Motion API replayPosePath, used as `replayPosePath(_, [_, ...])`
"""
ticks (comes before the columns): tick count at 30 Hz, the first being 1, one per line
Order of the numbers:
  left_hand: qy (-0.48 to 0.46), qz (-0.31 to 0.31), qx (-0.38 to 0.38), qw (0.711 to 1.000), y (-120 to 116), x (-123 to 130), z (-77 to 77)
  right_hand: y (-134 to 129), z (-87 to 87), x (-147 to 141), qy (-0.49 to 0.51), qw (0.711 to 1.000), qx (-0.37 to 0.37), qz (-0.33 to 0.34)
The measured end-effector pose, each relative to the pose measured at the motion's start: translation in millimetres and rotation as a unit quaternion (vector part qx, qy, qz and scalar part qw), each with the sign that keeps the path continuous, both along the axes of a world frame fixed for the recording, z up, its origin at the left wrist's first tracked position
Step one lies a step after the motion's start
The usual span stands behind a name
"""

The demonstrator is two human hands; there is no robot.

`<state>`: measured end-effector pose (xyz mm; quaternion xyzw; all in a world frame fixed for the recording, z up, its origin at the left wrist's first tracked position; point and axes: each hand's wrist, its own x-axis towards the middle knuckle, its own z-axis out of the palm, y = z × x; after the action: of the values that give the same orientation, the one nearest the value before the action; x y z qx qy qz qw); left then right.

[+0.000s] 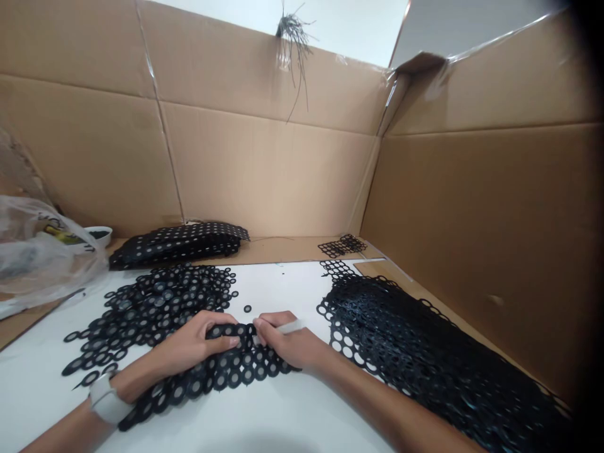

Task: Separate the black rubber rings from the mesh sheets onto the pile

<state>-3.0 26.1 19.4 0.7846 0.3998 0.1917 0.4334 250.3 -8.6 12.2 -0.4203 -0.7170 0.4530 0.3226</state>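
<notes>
A sheet of joined black rings with pale grey centres [233, 376] lies in front of me, its far edge lifted. My left hand [202, 340], with a grey watch [109, 399] on the wrist, grips this lifted edge between thumb and fingers. At the same edge, just to the right, my right hand [280, 340] is closed around a slim whitish stick-like tool [291, 326]. The tool's lower end is at the rings, partly hidden by the fingers. A single loose black disc [248, 309] lies just beyond my hands.
Left is a pile of loose black discs [155, 302]; behind it lie stacked dotted black sheets [184, 242]. A plastic bag [42, 251] and white bowl [100, 235] stand far left. Black ring netting [425, 358] heaps at right. Cardboard walls [264, 157] enclose the white table [302, 415].
</notes>
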Motion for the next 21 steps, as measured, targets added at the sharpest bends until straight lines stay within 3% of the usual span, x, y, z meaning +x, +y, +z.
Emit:
replayPosePath(11, [0.045,-0.008,0.013,0.999,7.9,-8.2,-1.3,8.9,2.2,6.3,0.094,0.993,-0.044,-0.061])
replayPosePath(21, [0.034,-0.006,0.014,0.999,6.2,-6.3,3.0,6.8,6.9,6.0,0.063,0.995,-0.03,-0.065])
